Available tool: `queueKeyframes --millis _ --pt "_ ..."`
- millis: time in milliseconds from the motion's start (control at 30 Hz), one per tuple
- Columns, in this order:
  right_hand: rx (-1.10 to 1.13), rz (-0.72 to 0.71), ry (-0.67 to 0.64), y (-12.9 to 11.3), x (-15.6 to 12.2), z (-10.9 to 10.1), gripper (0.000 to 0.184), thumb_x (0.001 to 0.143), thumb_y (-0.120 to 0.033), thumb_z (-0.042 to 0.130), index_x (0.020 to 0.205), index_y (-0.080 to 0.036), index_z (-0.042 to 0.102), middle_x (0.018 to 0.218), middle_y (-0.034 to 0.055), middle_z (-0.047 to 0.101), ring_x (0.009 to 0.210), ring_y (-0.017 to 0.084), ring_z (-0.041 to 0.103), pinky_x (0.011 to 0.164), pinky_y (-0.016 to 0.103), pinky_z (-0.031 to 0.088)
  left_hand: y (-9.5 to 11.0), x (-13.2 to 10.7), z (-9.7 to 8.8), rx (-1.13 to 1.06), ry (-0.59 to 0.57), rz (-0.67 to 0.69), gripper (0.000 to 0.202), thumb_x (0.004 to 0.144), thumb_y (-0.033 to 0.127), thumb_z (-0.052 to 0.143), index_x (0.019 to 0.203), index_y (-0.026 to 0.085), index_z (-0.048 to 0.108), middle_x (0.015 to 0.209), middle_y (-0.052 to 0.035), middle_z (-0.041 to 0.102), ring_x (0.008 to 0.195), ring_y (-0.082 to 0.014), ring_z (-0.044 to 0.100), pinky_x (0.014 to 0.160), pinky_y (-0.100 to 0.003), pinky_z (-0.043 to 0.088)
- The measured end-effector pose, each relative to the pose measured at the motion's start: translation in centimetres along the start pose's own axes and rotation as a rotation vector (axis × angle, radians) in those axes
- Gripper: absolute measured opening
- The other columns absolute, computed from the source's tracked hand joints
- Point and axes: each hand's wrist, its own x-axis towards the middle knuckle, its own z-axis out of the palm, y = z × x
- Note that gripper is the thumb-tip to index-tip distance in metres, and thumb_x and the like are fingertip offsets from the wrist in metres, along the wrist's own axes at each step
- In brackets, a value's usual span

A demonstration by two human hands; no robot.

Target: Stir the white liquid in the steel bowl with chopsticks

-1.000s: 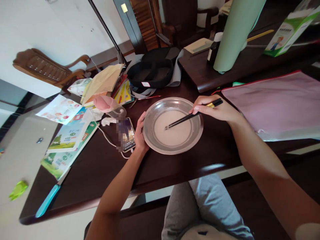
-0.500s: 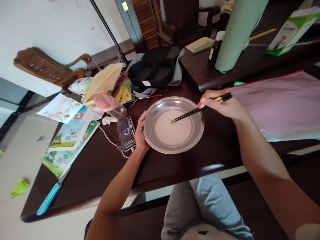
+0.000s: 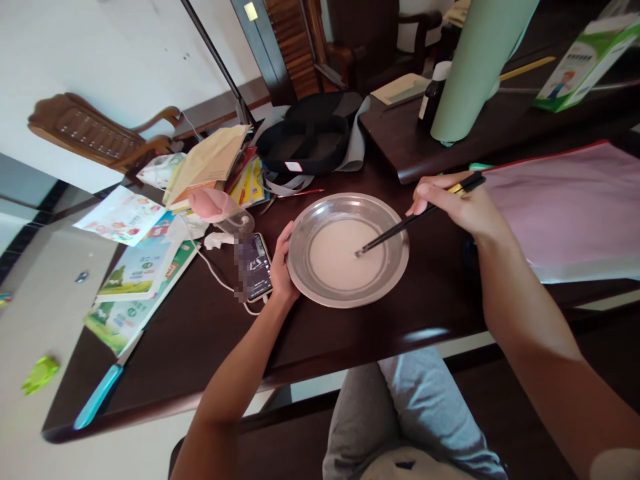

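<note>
A round steel bowl (image 3: 397, 273) with a wide rim stands on the dark wooden table, holding a pale, milky liquid (image 3: 340, 263). My left hand (image 3: 285, 267) grips its left side, with part of the fingers hidden by the rim. A pair of black chopsticks (image 3: 395, 230) with gold bands is held in my right hand (image 3: 450, 200), above the bowl's right rim. Their tips dip into the liquid right of its middle. Just left of my left hand lies a phone (image 3: 257, 267) with its screen lit and a cable plugged in.
A teal-handled knife (image 3: 100, 397) lies at the table's left, by several booklets (image 3: 125, 280). Behind the bowl sits an open black case (image 3: 303, 143). A pinkish zip pouch (image 3: 575, 213) lies at right, with a green roll (image 3: 480, 73) and a dark bottle (image 3: 433, 97) beyond.
My right hand has moved slightly to the right, and the chopstick tips have shifted right and a little nearer to me in the liquid. My left hand and the bowl stay put.
</note>
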Motion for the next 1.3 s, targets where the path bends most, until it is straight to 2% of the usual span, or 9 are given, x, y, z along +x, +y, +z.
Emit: queueKeyframes --millis 167,267,367,567,767,967,1067,1167,1300 --pt "0.03 -0.024 -0.228 -0.1 0.0 0.9 0.043 0.089 -0.066 0.082 0.069 -0.029 0.082 0.079 0.0029 0.081 0.079 0.023 0.077 0.075 0.037 0.057 -0.1 0.0 -0.1 0.03 0.01 0.038 0.041 0.085 0.043 0.075 0.125 0.034 0.081 0.153 -0.0008 0.073 0.156 -0.0335 0.056 0.134 -0.05 0.04" --pt "-0.037 -0.03 -0.12 0.1 0.0 0.7 0.039 0.091 -0.062 0.082 0.071 -0.029 0.082 0.08 0.0027 0.082 0.08 0.023 0.076 0.076 0.037 0.057 -0.2 0.1 -0.2 0.049 -0.017 0.048 0.043 0.087 0.046 0.073 0.128 0.033 0.08 0.154 -0.003 0.072 0.157 -0.0353 0.054 0.134 -0.052 0.04" --pt "-0.034 -0.012 0.001 0.1 0.0 -0.1 0.049 0.095 -0.066 0.076 0.064 -0.028 0.078 0.071 0.0025 0.077 0.072 0.023 0.073 0.076 0.039 0.056 -0.3 0.1 -0.3 0.057 -0.02 0.041 0.042 0.088 0.046 0.072 0.126 0.032 0.08 0.155 -0.0034 0.071 0.158 -0.0357 0.053 0.134 -0.053 0.039" --pt "0.006 -0.028 -0.243 -0.2 0.0 0.9 0.045 0.088 -0.07 0.081 0.069 -0.029 0.082 0.08 0.0035 0.083 0.08 0.024 0.077 0.077 0.038 0.057 -0.1 0.0 -0.1 0.052 -0.012 0.058 0.042 0.086 0.044 0.074 0.127 0.033 0.08 0.152 -0.0031 0.073 0.159 -0.0349 0.052 0.134 -0.052 0.039" --pt "-0.043 -0.007 0.023 0.1 0.0 -0.1 0.05 0.093 -0.07 0.077 0.065 -0.028 0.078 0.072 0.003 0.078 0.073 0.024 0.073 0.077 0.041 0.057 0.0 -0.1 0.1 0.034 0.005 0.015 0.043 0.085 0.045 0.074 0.125 0.032 0.08 0.152 -0.0027 0.073 0.155 -0.0357 0.056 0.133 -0.053 0.041" --pt "0.022 -0.016 -0.222 -0.2 0.0 0.9 0.044 0.088 -0.069 0.081 0.068 -0.029 0.081 0.079 0.0028 0.082 0.079 0.024 0.076 0.077 0.038 0.057 -0.4 0.2 -0.5 0.064 -0.02 0.071 0.042 0.089 0.047 0.073 0.129 0.034 0.078 0.156 -0.0028 0.071 0.158 -0.0338 0.053 0.133 -0.05 0.04" --pt "-0.025 -0.027 -0.13 -0.2 0.0 0.7 0.041 0.09 -0.065 0.082 0.07 -0.029 0.082 0.08 0.0031 0.081 0.079 0.023 0.075 0.077 0.038 0.057 -0.6 0.2 -0.5 0.065 -0.019 0.068 0.042 0.09 0.047 0.072 0.13 0.034 0.079 0.157 -0.0028 0.07 0.157 -0.034 0.054 0.133 -0.05 0.04" --pt "-0.017 -0.025 0.028 -0.1 -0.1 -0.3 0.053 0.093 -0.071 0.077 0.062 -0.028 0.077 0.068 0.0034 0.075 0.07 0.023 0.071 0.076 0.041 0.055 -0.5 0.1 -0.4 0.081 -0.011 0.08 0.04 0.091 0.047 0.071 0.127 0.034 0.08 0.159 -0.0022 0.069 0.159 -0.0339 0.052 0.134 -0.05 0.038" --pt "0.03 -0.022 -0.11 -0.3 -0.2 -0.1 0.058 0.088 -0.08 0.076 0.059 -0.029 0.076 0.067 0.0029 0.076 0.068 0.024 0.072 0.073 0.041 0.056 -0.4 0.0 -0.3 0.068 0.0 0.072 0.041 0.09 0.046 0.072 0.128 0.033 0.079 0.158 -0.0022 0.069 0.159 -0.0339 0.051 0.134 -0.05 0.038"
